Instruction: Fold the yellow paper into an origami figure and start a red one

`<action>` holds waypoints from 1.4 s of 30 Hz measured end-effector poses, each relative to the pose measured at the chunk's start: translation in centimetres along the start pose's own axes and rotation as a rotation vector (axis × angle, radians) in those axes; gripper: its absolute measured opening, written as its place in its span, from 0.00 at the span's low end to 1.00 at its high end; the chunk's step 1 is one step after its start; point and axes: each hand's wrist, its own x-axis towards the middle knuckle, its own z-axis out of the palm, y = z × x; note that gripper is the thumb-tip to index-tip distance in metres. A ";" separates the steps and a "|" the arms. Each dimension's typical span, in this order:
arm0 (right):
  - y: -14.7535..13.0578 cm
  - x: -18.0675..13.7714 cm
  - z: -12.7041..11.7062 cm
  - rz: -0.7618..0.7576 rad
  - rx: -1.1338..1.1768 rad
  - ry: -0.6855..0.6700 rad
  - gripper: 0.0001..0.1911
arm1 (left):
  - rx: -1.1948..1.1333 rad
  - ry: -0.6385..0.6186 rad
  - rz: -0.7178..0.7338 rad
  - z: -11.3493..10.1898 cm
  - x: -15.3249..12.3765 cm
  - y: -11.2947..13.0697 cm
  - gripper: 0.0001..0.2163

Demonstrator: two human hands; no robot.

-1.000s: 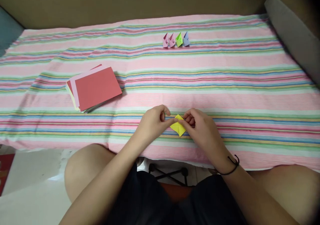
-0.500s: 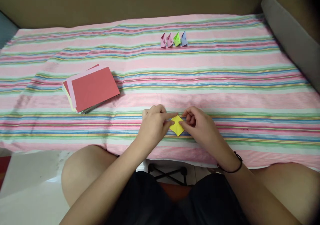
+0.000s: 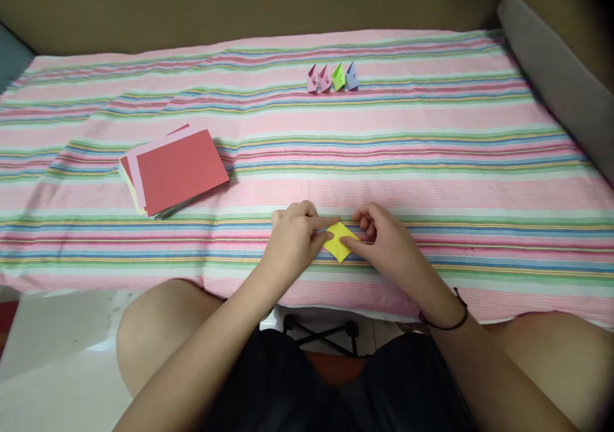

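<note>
A small yellow folded paper [image 3: 340,251], diamond-shaped, lies on the striped cloth close to its front edge. My left hand [image 3: 296,230] has its thumb on the paper's left side, with the index finger stretched along the upper edge. From the other side, my right hand [image 3: 386,237] presses its thumb on the right half, the other fingers curled beside it. A crease runs down the lower middle of the paper. Part of its left and right corners is hidden by the thumbs.
Folded paper pieces [image 3: 325,79] in pink, green and blue stand in a row at the back. A stack of coloured paper [image 3: 185,173], red on top, lies to the left. The striped cloth [image 3: 268,195] covers the surface, with a grey cushion [image 3: 551,67] at the right.
My right thumb has shifted slightly left over the yellow paper, and its right corner shows more. My left hand keeps nearly the same hold.
</note>
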 end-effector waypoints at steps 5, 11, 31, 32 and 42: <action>-0.3 0.0 0.6 -0.008 -0.029 0.000 0.12 | 0.017 0.006 0.008 -0.1 0.0 0.2 0.15; 0.3 0.5 -0.3 0.003 0.056 -0.061 0.13 | 0.018 0.003 0.015 0.0 -0.1 0.1 0.15; -0.8 -1.1 -0.7 -0.230 -0.179 -0.087 0.08 | -0.287 0.014 0.076 -0.9 -0.5 0.2 0.01; -1.0 -1.2 -0.8 -0.257 -0.174 -0.085 0.07 | -0.312 0.022 0.083 -1.0 -0.6 0.2 0.01; -1.6 -2.3 -2.1 -0.682 -0.464 0.155 0.12 | 0.070 0.349 0.430 -1.6 -1.2 0.6 0.09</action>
